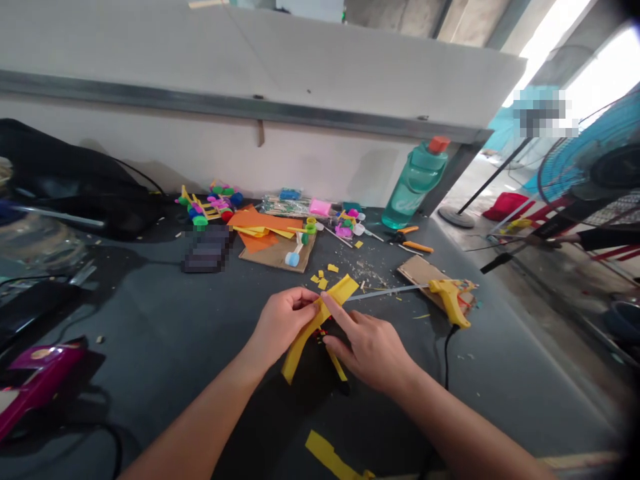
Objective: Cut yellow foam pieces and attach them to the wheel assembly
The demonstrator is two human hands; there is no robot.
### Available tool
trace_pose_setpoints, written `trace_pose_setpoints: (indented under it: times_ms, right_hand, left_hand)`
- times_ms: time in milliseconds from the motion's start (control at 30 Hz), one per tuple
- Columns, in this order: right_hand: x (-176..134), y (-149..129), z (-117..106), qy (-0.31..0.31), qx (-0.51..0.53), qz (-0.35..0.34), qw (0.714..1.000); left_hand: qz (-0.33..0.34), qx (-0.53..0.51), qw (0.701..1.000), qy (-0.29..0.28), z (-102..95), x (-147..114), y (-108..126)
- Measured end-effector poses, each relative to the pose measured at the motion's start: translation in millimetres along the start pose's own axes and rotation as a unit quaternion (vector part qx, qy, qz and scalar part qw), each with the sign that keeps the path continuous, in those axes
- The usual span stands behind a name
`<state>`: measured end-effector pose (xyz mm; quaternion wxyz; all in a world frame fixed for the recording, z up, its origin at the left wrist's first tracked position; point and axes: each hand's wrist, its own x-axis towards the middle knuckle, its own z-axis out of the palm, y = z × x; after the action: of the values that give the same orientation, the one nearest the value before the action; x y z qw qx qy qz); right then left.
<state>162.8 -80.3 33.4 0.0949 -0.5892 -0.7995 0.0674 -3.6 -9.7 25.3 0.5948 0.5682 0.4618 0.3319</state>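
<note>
A strip of yellow paper runs slantwise between my hands above the dark table. My left hand pinches its left edge between thumb and bent fingers. My right hand presses an outstretched index fingertip on the strip's upper part, with the thumb spread apart below. Under the strip lies a slim yellow thing with a dark end, partly hidden, with small red and yellow bits around it. Another yellow paper piece lies near the front edge.
A yellow glue gun with a long glue stick rests on cardboard at right. Behind are orange paper, a dark phone, colourful small pieces, orange-handled pliers and a green bottle. A magenta tool lies left.
</note>
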Motion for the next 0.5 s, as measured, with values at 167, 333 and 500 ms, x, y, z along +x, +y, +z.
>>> trace_pose_setpoints:
  times_ms: [167,333,500]
  right_hand:
    - [1.3,3.7,-0.8,-0.019,-0.045,0.017,0.999]
    - [1.5,3.9,-2.8,-0.031,-0.081,0.006,0.996]
    - [2.0,4.0,-3.0,-0.03,-0.101,0.005,0.994]
  left_hand:
    - [-0.041,-0.06,0.997,-0.006,1.8,-0.5,0.3]
    - [-0.074,-0.101,0.992,-0.016,0.4,-1.4,3.4]
    - [-0.082,-0.113,0.99,-0.02,0.4,-2.3,6.6]
